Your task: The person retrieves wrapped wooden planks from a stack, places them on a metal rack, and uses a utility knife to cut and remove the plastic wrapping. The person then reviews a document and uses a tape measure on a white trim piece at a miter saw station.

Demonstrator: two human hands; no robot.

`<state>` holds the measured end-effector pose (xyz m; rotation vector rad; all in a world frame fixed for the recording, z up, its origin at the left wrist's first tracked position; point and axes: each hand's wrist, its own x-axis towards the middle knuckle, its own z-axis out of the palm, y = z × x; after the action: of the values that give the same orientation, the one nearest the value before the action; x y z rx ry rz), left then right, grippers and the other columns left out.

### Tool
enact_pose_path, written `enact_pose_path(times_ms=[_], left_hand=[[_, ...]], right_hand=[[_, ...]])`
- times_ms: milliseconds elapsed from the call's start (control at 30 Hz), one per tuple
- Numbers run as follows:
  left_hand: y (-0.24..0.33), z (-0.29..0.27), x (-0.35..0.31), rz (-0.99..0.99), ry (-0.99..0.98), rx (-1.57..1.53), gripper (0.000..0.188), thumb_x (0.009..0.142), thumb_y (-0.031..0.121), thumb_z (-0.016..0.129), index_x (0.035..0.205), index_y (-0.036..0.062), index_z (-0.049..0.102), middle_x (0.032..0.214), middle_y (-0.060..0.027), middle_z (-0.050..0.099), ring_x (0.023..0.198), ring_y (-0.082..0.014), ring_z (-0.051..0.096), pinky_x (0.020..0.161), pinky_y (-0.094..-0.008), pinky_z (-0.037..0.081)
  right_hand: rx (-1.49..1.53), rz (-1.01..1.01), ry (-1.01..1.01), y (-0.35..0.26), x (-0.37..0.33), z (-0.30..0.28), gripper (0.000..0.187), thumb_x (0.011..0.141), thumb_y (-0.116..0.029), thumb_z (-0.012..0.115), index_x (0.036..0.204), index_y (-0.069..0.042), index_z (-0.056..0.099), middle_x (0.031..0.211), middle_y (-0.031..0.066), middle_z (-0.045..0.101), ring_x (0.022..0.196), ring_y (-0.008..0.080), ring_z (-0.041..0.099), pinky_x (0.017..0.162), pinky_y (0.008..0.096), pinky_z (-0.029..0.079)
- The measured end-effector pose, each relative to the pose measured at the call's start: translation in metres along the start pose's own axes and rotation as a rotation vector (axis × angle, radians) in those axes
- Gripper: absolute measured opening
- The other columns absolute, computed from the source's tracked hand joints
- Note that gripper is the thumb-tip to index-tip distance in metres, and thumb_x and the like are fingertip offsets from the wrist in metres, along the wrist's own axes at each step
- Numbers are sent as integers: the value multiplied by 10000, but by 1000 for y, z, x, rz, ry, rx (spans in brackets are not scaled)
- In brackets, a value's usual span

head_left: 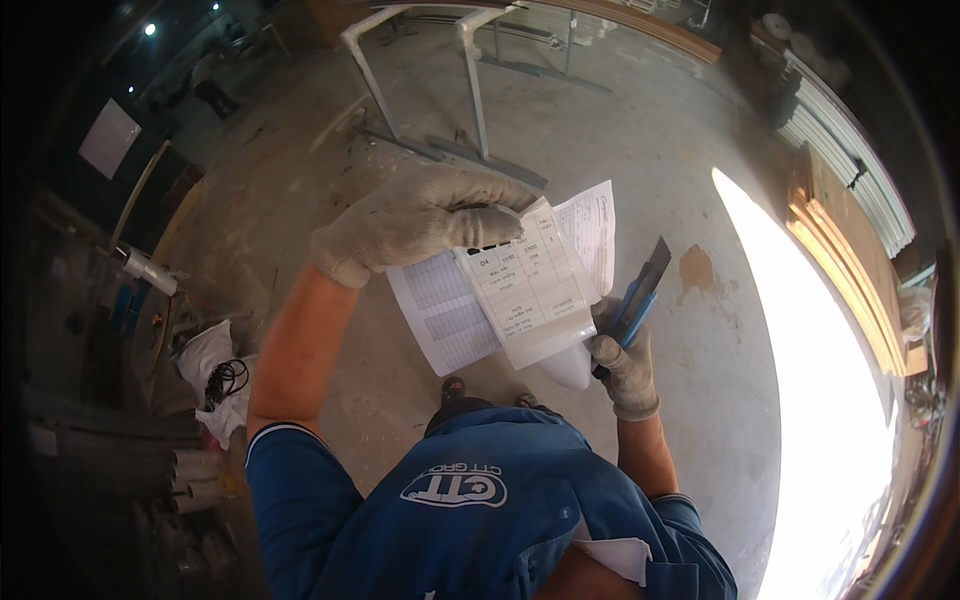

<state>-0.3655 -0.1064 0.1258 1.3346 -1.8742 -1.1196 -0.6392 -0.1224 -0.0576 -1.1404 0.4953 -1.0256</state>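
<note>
My left hand (425,222), in a grey work glove, is closed on the top edge of a printed label sheet (530,290) with a glossy clear strip along its lower edge. Behind that sheet, a paper with a printed table (447,318) sticks out on the left and another printed paper (592,232) on the right. My right hand (630,378), also gloved, grips a blue utility knife (632,312) whose dark blade points up and away. It is beside the papers' lower right corner, where a curled white part (562,368) hangs down. Whether the right fingers also pinch the papers is hidden.
A grey metal frame stand (472,90) rises from the concrete floor ahead. Stacked boards (845,265) and pale long profiles (845,150) line the right side, past a bright sunlit patch. White bags with a black cord (222,380) lie at left. Another person (212,85) is far off.
</note>
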Motion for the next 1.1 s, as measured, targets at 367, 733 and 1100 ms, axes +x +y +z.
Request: enact_pose_path(times_ms=[367, 733, 1100], left_hand=[[-1, 9, 2, 59, 109, -55, 376, 940, 203, 669, 1248, -12, 648, 1076, -106, 713, 956, -148, 654, 859, -273, 514], [-14, 19, -4, 23, 182, -124, 371, 959, 157, 613, 1276, -37, 625, 1115, -87, 701, 994, -138, 636, 886, -266, 488], [-28, 20, 5, 15, 126, -199, 393, 960, 205, 640, 1284, -17, 626, 1117, -92, 705, 1006, -149, 645, 886, -267, 495]], right_hand=[[-156, -97, 137, -14, 3, 8, 708, 769, -463, 843, 1185, 49, 589, 626, -31, 539, 556, 47, 509, 516, 192, 371], [-146, -177, 243, -40, -5, 0, 480, 849, -283, 773, 1151, 57, 617, 896, 68, 672, 603, 51, 532, 521, 200, 428], [-119, -86, 161, -33, 2, 7, 458, 853, -257, 784, 1140, 66, 632, 736, 6, 608, 577, 46, 503, 507, 204, 393]])
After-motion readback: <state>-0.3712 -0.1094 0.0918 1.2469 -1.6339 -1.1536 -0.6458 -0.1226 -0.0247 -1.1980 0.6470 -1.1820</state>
